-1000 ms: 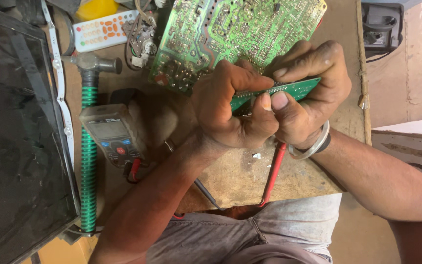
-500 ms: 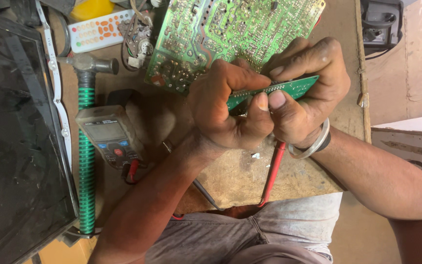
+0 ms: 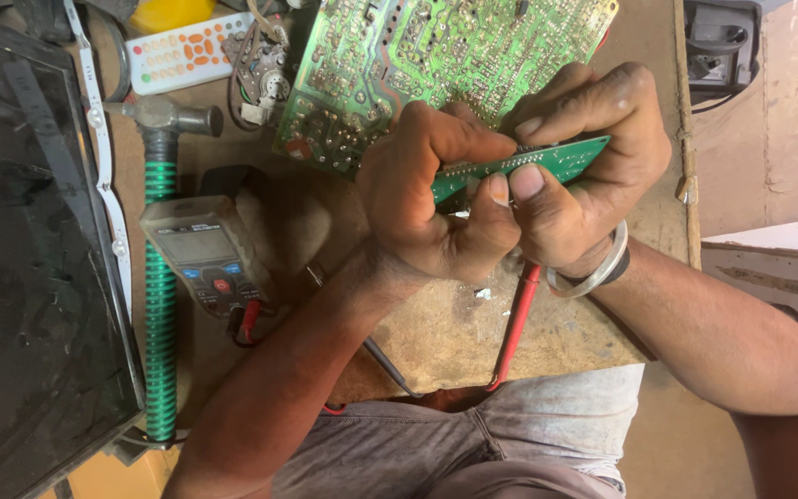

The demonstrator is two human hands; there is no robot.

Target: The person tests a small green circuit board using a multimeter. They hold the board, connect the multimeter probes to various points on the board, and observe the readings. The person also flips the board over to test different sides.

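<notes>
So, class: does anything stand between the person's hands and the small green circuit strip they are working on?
Nothing visible does. The left hand and right hand both already grip the small green strip directly, above the wooden bench, with the large circuit board behind it.

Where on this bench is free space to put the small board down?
Bare wood lies below the hands, between the red probe and the black probe. Another patch sits between the multimeter and the left hand. The top is crowded: big board, remote, hammer.
</notes>
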